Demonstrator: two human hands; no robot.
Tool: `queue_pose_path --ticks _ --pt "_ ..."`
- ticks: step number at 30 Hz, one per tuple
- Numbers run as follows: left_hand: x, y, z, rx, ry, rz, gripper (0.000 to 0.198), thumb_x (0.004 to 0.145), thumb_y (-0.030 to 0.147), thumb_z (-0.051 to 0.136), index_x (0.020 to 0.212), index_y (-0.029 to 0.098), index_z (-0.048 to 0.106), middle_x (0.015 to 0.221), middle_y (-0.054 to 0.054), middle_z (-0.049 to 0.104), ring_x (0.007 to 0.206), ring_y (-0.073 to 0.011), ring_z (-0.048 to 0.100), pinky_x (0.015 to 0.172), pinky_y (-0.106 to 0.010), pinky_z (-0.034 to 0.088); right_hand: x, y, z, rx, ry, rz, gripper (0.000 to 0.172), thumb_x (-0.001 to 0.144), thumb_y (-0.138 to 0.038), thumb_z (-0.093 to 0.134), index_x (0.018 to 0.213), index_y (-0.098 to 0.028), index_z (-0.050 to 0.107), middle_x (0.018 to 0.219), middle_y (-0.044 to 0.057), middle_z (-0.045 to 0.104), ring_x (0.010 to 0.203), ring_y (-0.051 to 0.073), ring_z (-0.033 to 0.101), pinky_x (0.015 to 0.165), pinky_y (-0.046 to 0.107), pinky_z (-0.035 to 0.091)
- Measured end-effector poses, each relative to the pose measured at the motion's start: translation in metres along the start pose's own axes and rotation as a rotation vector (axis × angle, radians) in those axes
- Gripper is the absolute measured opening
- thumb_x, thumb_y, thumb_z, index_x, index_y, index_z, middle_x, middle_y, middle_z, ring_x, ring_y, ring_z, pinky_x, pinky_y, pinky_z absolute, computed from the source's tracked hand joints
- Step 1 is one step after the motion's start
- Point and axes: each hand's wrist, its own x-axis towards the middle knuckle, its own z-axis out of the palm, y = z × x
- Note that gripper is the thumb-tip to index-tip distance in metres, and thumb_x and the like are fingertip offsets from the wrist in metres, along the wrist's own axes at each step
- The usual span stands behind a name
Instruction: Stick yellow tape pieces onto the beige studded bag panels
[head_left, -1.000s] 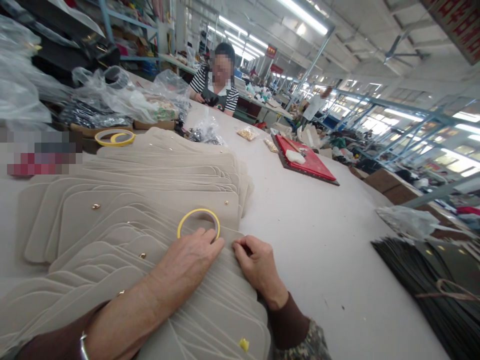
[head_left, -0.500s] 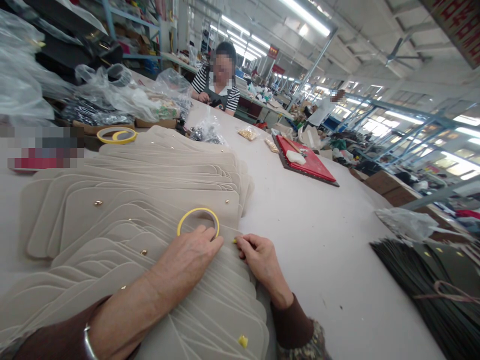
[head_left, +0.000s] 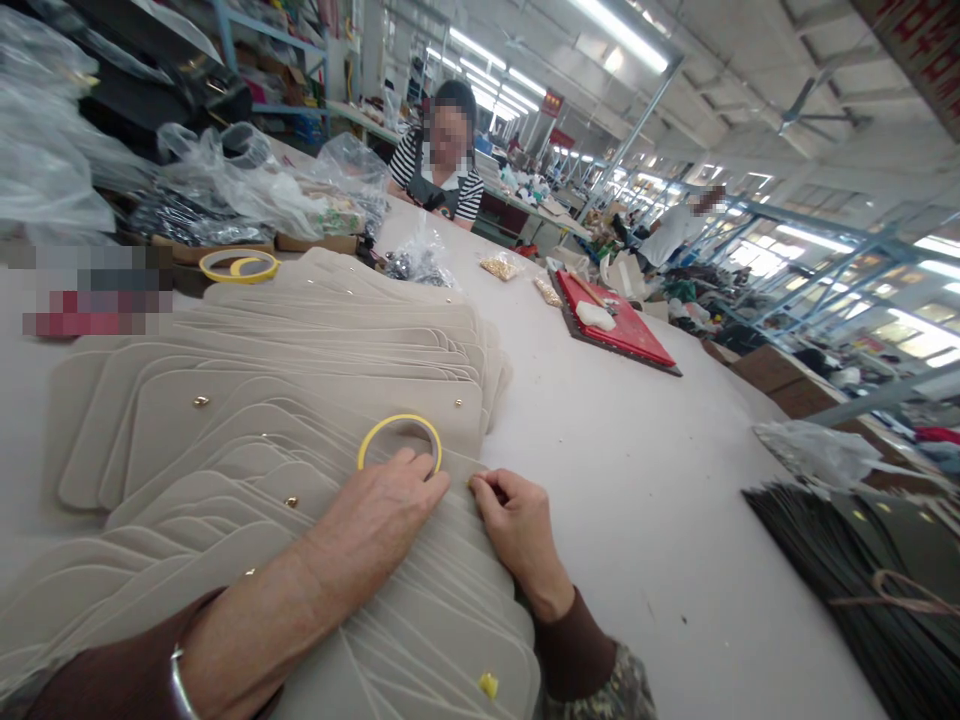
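My left hand [head_left: 390,510] is closed around the lower side of a yellow tape roll [head_left: 401,419], above overlapping beige panels [head_left: 382,395]. The fingertips are partly hidden behind the back of the hand. My right hand [head_left: 525,530] pinches a tiny yellow piece of tape [head_left: 471,483] between thumb and forefinger at the panels' right edge; most of it is covered. Another yellow tape piece [head_left: 488,685] sticks to a panel near the bottom. Small gold metal fittings [head_left: 291,502] show on several panels.
A second yellow tape roll [head_left: 240,278] lies behind the panels at left, near plastic bags [head_left: 247,185]. A red board [head_left: 622,328] and a bag of gold parts [head_left: 500,265] are farther back. Tied dark strips [head_left: 832,560] lie at right. A person [head_left: 442,165] sits opposite.
My right hand has turned slightly and less of the yellow piece shows at its fingertips. My left hand keeps its place on the roll. A standing person in the background has shifted right.
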Motion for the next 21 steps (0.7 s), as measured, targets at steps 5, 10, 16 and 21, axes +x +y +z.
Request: queue_pose_path --ticks 5,10,16,21 --pt "0.000 -0.002 0.001 0.000 0.032 0.026 0.024 0.092 0.007 0.040 0.095 0.018 0.061 0.100 -0.008 0.063 0.095 -0.0262 0.056 0.076 -0.038 0.051 0.004 -0.002 0.000 -0.072 -0.003 0.013 0.015 0.085 -0.026 0.060 0.092 -0.019 0.071 0.070 0.004 0.072 0.065 0.018 0.064 0.068 0.029 0.047" --pt "0.000 -0.005 0.003 0.016 0.062 0.056 0.023 0.090 0.005 0.042 0.090 0.018 0.061 0.097 -0.008 0.063 0.092 -0.0237 0.054 0.075 -0.036 0.050 -0.001 0.005 -0.007 0.232 -0.013 0.172 0.021 0.087 -0.033 0.059 0.098 -0.017 0.066 0.057 -0.003 0.064 0.049 0.014 0.059 0.053 0.025 0.046" --pt "-0.002 -0.007 0.004 0.006 0.094 0.090 0.024 0.089 0.004 0.040 0.091 0.018 0.060 0.097 -0.007 0.062 0.091 -0.0247 0.053 0.076 -0.038 0.051 -0.005 0.001 -0.001 0.023 0.005 -0.016 0.016 0.086 -0.026 0.062 0.077 -0.019 0.073 0.077 0.005 0.075 0.068 0.018 0.066 0.069 0.028 0.047" --pt "-0.005 -0.008 0.003 0.010 0.109 0.114 0.024 0.088 0.003 0.041 0.091 0.019 0.060 0.096 -0.007 0.063 0.089 -0.0259 0.055 0.076 -0.042 0.053 0.005 -0.004 0.004 -0.059 0.006 -0.010 0.016 0.085 -0.023 0.061 0.078 -0.019 0.075 0.076 0.005 0.075 0.070 0.018 0.066 0.071 0.027 0.046"
